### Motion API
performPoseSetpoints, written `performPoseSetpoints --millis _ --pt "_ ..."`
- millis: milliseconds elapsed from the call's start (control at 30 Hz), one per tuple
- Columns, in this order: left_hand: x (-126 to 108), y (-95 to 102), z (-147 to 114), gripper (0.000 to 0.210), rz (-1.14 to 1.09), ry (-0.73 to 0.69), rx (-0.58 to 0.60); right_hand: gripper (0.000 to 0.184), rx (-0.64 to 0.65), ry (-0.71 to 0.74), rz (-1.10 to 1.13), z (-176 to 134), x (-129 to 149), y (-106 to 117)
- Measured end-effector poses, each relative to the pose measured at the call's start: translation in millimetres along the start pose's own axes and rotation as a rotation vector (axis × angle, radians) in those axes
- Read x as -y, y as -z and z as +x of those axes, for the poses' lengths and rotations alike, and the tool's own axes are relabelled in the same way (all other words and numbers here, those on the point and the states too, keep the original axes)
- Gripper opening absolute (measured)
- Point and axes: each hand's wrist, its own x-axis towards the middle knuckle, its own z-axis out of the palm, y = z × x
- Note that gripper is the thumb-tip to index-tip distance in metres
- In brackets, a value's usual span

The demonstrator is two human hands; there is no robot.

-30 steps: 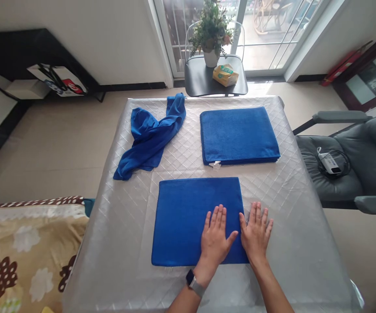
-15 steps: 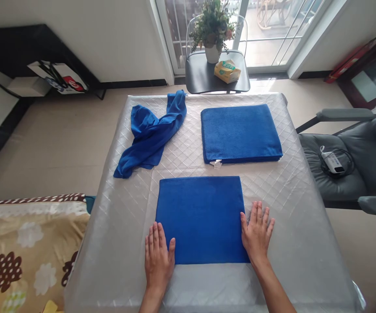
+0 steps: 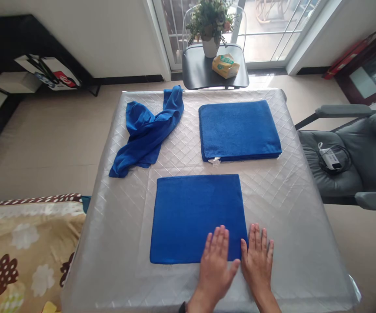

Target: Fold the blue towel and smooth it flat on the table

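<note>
A blue towel (image 3: 194, 208) lies flat and smooth in front of me on the covered table. Over its lower right part is my left hand (image 3: 216, 265), fingers stretched out and holding nothing; whether it touches the cloth I cannot tell. My right hand (image 3: 257, 258) rests at the towel's lower right corner, fingers extended, the thumb along the edge. Behind, to the right, sits a neat stack of folded blue towels (image 3: 240, 130) with a white tag (image 3: 215, 161) at its front. A crumpled blue towel (image 3: 148, 134) lies at the back left.
The table wears a silvery quilted cover (image 3: 119, 234). Beyond its far edge stands a black chair (image 3: 194, 71) with a potted plant (image 3: 210, 45) and a yellow pack (image 3: 226, 66). At right is a grey armchair (image 3: 337, 174) holding a power strip (image 3: 330, 158); a patterned cloth (image 3: 28, 252) is at left.
My left hand has moved right from the towel's left edge to its lower right part. My right hand has slid down the right edge toward the near corner. The view has shifted slightly.
</note>
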Motion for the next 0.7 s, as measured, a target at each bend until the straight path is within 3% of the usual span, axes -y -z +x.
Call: performPoseSetpoints --millis 133,233,333,567,700 --pt "-35.1 -22.8 21.3 0.072 -0.042 -0.098 -0.02 0.061 -0.014 0.041 0.019 0.7 -1.9 2.6" --pt "-34.1 -29.4 20.6 0.072 -0.029 -0.074 -0.031 0.063 -0.035 0.029 0.022 1.0 -2.1 3.9" --pt "-11.6 -25.4 6.3 0.072 0.032 -0.003 -0.03 0.063 -0.031 0.006 0.018 2.4 -0.6 2.5" --pt "69.4 -1.4 -53.8 0.074 0.234 0.311 -0.025 0.062 -0.035 -0.007 0.04 3.9 0.5 4.0" --pt "86.1 3.0 -73.3 0.075 0.224 0.38 0.006 0.062 -0.06 0.061 0.076 -0.5 1.7 9.3"
